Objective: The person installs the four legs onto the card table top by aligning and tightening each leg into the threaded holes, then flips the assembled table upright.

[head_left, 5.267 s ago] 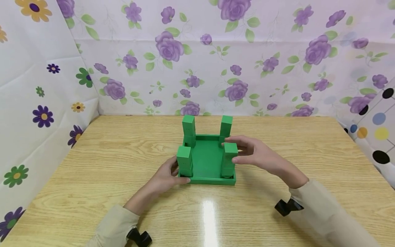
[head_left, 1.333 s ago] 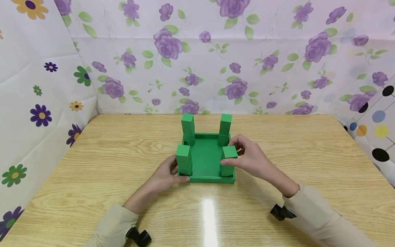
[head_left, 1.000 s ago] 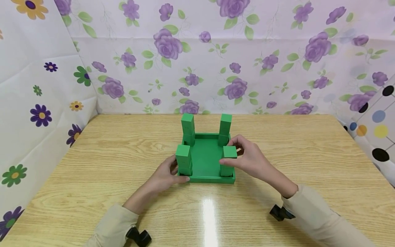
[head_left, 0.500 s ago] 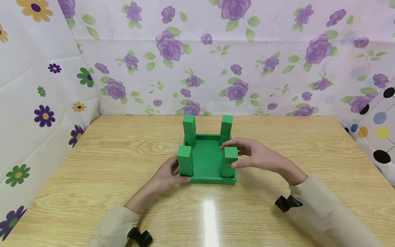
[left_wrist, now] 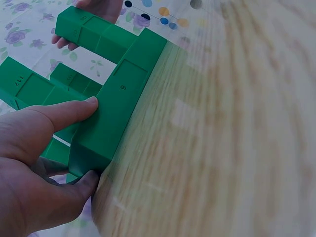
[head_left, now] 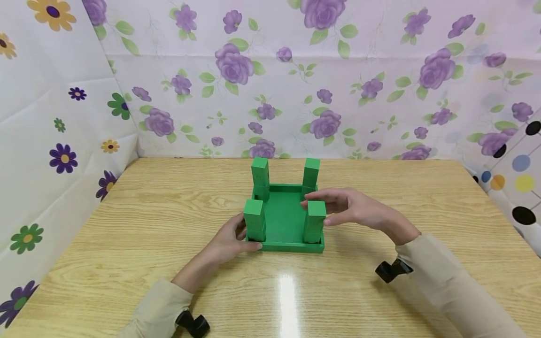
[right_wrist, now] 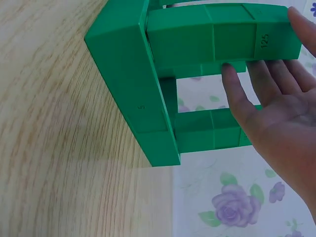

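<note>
A shallow green tray [head_left: 287, 247] rests on the table with a green block tower at each corner. These are the front left tower [head_left: 254, 223], front right tower [head_left: 314, 224], back left tower [head_left: 260, 174] and back right tower [head_left: 311, 174]. My left hand [head_left: 228, 240] grips the tray's front left corner, thumb along the front rim; the left wrist view shows the thumb [left_wrist: 74, 113] lying on the green wall. Around the front right tower, my right hand [head_left: 359, 209] is loosely spread, fingers behind and thumb at its right side. The number 125 shows on this tower [right_wrist: 232, 34] in the right wrist view.
A wood-grain table [head_left: 169, 197] lies under everything. Flowered cloth [head_left: 287, 94] hangs behind it, with more patterned cloth at both sides. Each sleeve carries a small black wrist camera, such as the right one [head_left: 393, 271].
About a second ago my right hand pinched the front right tower; its fingers have since spread and drawn back rightward. That tower's top appears lower than at first. My left hand stayed in place.
</note>
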The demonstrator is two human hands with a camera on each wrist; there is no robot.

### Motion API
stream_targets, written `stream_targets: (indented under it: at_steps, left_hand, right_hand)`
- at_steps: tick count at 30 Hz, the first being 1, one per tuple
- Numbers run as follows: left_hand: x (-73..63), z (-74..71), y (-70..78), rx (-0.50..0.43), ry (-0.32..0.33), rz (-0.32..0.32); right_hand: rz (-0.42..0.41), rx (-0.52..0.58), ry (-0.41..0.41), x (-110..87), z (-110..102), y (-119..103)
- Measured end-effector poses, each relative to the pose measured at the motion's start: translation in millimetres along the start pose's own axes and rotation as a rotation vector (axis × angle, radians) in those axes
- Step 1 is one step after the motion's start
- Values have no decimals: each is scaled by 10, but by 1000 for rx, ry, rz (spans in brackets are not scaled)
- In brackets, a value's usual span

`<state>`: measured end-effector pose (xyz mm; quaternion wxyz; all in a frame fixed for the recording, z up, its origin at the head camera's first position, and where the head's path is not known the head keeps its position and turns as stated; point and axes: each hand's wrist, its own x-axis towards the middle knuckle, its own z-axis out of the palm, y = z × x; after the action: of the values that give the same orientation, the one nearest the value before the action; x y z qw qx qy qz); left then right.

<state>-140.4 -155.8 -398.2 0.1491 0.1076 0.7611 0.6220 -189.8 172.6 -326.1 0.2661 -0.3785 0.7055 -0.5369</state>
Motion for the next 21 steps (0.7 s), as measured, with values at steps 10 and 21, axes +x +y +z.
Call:
stream_targets:
  at_steps: [10,21]
  left_hand:
    - [4,-2,-1,4,-10,9]
    - [1,1,-1,-9,-4,-14]
  right_hand:
    - [78,-76,166,-16,101,-32]
    - [125,-270,391,13,276,-70]
